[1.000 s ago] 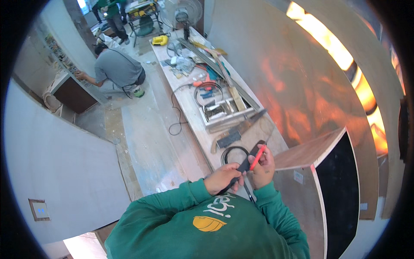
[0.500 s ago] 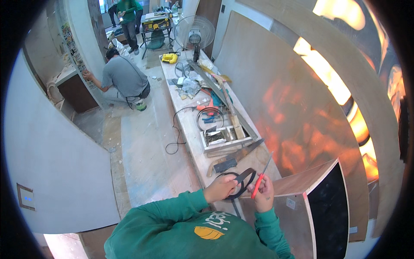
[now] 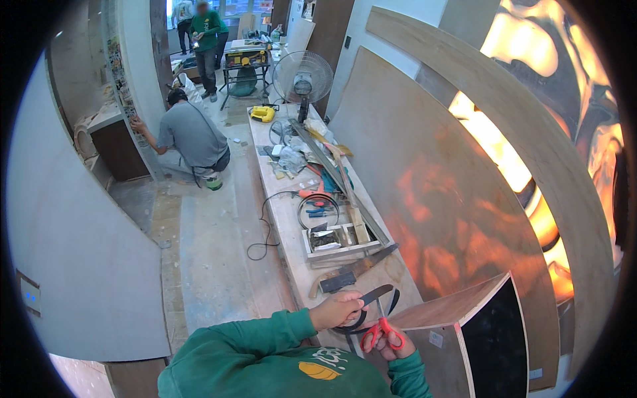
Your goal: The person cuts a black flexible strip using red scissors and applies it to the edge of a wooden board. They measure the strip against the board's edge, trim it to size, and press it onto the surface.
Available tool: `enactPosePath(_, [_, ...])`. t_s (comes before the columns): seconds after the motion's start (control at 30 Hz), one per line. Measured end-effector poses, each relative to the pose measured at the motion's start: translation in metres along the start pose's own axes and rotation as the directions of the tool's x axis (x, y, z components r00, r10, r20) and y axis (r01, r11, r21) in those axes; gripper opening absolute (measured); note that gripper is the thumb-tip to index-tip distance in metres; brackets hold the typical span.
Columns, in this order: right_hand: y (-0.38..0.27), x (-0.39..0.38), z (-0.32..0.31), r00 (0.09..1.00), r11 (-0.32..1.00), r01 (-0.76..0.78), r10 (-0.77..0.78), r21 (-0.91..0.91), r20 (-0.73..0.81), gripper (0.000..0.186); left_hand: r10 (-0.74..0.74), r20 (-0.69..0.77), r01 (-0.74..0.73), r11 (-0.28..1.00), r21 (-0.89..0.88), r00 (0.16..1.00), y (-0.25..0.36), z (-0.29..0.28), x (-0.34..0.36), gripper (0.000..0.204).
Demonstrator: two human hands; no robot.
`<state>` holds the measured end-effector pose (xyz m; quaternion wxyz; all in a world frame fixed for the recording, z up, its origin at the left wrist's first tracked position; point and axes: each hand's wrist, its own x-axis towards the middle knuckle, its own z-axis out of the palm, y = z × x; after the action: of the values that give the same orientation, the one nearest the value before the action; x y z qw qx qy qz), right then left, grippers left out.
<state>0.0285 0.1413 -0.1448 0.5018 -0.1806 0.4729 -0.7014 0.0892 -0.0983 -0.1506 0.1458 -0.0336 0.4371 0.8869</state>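
My left hand (image 3: 337, 310) is closed on a looped, thin black strip (image 3: 376, 290), pinching it near the bench's close end. In my right hand (image 3: 390, 346) is a pair of red-handled scissors (image 3: 379, 330), fingers at the handle loops. Their blades point up and away and meet the strip just right of my left hand; whether they cut into it cannot be made out. More of the strip's coil hangs below, partly covered by my hands. Just beyond lie a dark block (image 3: 337, 282) and a handsaw (image 3: 363, 265) on the long workbench (image 3: 397, 273).
A wooden tray (image 3: 342, 254), a coiled black band (image 3: 300, 213) and a yellow power tool (image 3: 263, 114) lie along the bench, with a fan (image 3: 303, 74) behind. A wooden cabinet box (image 3: 434, 338) stands at right. One person (image 3: 192, 136) crouches at left; others stand far back.
The scissors have swung from beside the strip to its edge, with the right hand now lower and at the handle loops. The left hand keeps its hold. The view has shifted slightly.
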Motion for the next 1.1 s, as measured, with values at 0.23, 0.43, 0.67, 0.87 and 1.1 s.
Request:
enactPosePath(0.23, [-0.030,0.010,-0.007,0.991,0.962,-0.080,0.104,-0.261,0.083,0.073,0.270,0.122,-0.296,0.861,0.414,0.955,-0.014,-0.019,0.009,0.019])
enactPosePath(0.43, [-0.057,0.005,0.016,0.968,0.907,-0.245,0.248,-0.343,-0.036,0.053,-0.049,-0.026,0.052,0.982,0.184,0.998,0.013,-0.004,-0.020,0.020])
enactPosePath(0.67, [-0.059,0.008,0.015,0.935,0.906,-0.354,0.343,-0.232,-0.086,0.051,-0.064,-0.015,0.066,0.964,0.259,0.998,0.010,0.001,-0.018,0.022])
enactPosePath(0.87, [-0.063,0.012,0.018,0.941,0.919,-0.337,0.333,-0.204,-0.055,0.052,-0.092,-0.010,0.092,0.971,0.222,0.996,0.011,-0.001,-0.017,0.019])
enactPosePath(1.1, [-0.059,0.008,0.011,0.932,0.906,-0.363,0.352,-0.218,-0.087,0.058,-0.118,-0.009,0.117,0.968,0.223,0.993,0.009,-0.001,-0.020,0.019])
